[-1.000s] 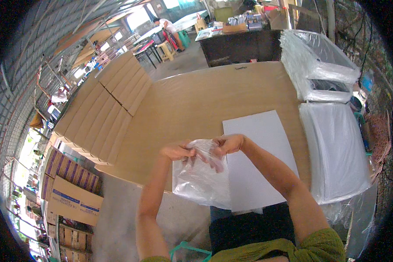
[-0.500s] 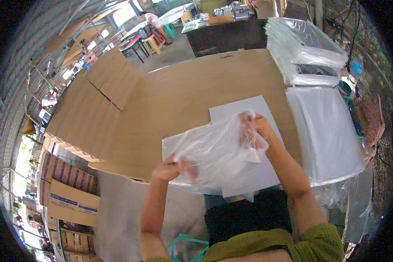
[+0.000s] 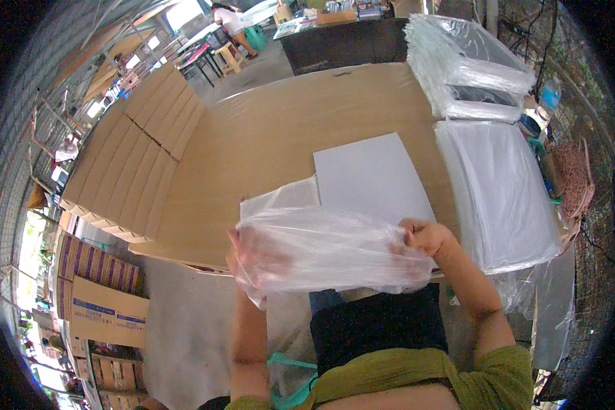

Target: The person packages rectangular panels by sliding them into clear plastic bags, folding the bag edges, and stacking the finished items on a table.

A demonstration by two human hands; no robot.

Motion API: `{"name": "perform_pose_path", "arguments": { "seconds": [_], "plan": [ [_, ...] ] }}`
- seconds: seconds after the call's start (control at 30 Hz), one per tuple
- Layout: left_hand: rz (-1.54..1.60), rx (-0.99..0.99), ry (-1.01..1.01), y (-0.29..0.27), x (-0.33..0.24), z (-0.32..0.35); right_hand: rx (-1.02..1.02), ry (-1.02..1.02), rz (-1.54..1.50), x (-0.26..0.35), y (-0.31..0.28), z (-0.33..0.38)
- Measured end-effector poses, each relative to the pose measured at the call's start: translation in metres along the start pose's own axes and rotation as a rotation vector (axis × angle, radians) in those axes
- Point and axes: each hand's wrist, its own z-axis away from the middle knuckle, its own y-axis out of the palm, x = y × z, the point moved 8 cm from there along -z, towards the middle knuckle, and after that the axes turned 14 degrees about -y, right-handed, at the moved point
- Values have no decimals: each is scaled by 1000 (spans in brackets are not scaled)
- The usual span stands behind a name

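Observation:
A clear plastic bag [image 3: 328, 242] is stretched crosswise between my two hands above the table's near edge. At its left end my left hand [image 3: 253, 254] grips the film, the fingers showing blurred through it. My right hand [image 3: 424, 239] pinches the other end, its fingertips partly covered by plastic. Beyond the bag lies a white board sheet [image 3: 369, 167], flat on the brown tabletop. Another pale sheet [image 3: 280, 195] sits to its left, partly under the bag; how the two overlap is hidden.
Brown cardboard boxes [image 3: 130, 150] stand in rows at the table's left. To the right lies a stack of clear plastic bags [image 3: 499, 198], with plastic-wrapped bundles [image 3: 468, 68] behind. A dark desk [image 3: 348, 46] stands beyond the table, and a person [image 3: 231, 27] is farther back.
My hands have brought the bag nearer to my body and pulled it wider and tauter. More of the white sheet now shows. The head view has shifted slightly.

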Motion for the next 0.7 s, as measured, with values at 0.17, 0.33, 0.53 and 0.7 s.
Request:
{"name": "perform_pose_path", "arguments": {
  "seconds": [0.17,0.33,0.53,0.7],
  "plan": [
    [487,-570,129,-46,29,-10,552,66,-283,-61,-29,56],
    [415,132,88,-7,-1,3,-179,-249,-608,-8,-9,58],
    [154,105,-87,33,14,-19,-428,-356,-211,21,-40,60],
    [-490,-702,42,27,50,-9,-772,-204,781,44,-41,81]
  ]
}}
